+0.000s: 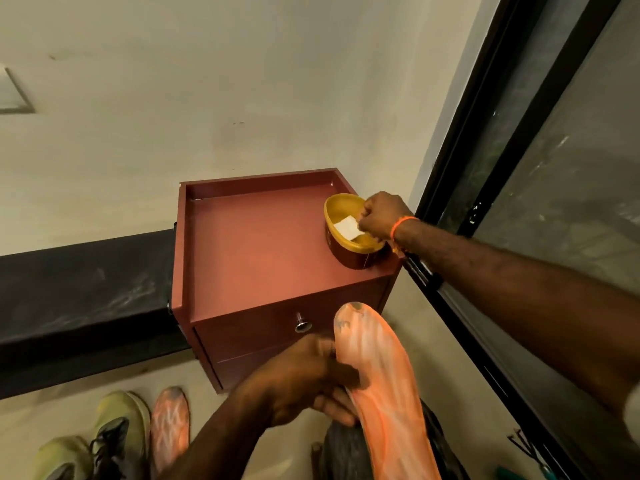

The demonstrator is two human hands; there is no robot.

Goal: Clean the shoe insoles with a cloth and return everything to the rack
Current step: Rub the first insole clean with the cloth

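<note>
My left hand (304, 379) grips an orange insole (384, 386) by its edge, holding it up in front of the drawer cabinet with the dirty toe end pointing up. My right hand (381, 216) reaches over a yellow tub (341, 206) standing on the cabinet's top right corner and pinches a white cloth (346, 227) that lies inside it. A second orange insole (169, 424) lies on the floor at the lower left, next to a pair of yellow-green shoes (117, 420).
The red-brown cabinet (256, 244) has a raised rim and a drawer with a metal knob (303, 323). A black ledge (83, 289) runs along the wall to its left. A dark glass door frame (485, 161) stands on the right. A dark object sits below the insole.
</note>
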